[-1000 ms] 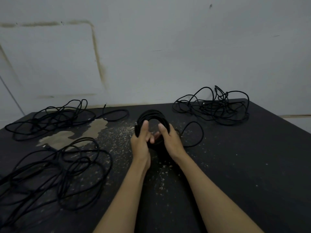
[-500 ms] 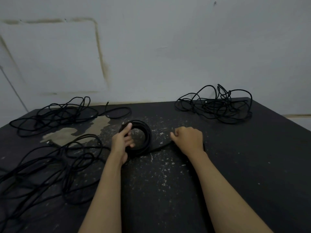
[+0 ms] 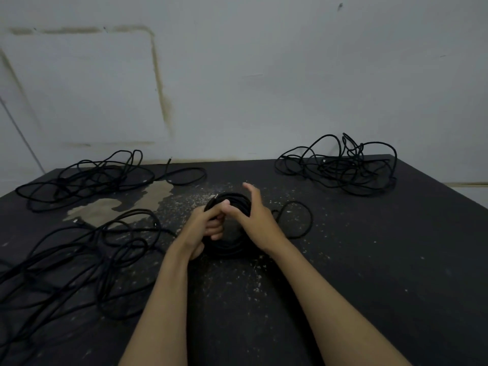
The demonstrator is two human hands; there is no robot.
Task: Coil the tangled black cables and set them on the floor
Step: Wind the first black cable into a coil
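In the head view a black coiled cable (image 3: 233,250) stands on the dark surface (image 3: 369,273) at the centre. My left hand (image 3: 203,225) grips the coil's left side, its fingers curled through the ring. My right hand (image 3: 257,217) lies over the coil's right side with forefinger and thumb stretched out; its other fingers are hidden. The coil's loose tail (image 3: 306,223) loops off to the right behind my right hand.
Three tangled black cables lie around: one at the back left (image 3: 84,178), a larger one at the front left (image 3: 74,262), one at the back right (image 3: 340,167). A worn tan patch (image 3: 126,204) and pale specks mark the surface. A white wall rises behind.
My right hand has come back from the right to the coil, bringing the tail along. My left hand has shifted right with the coil, which now stands at the centre.
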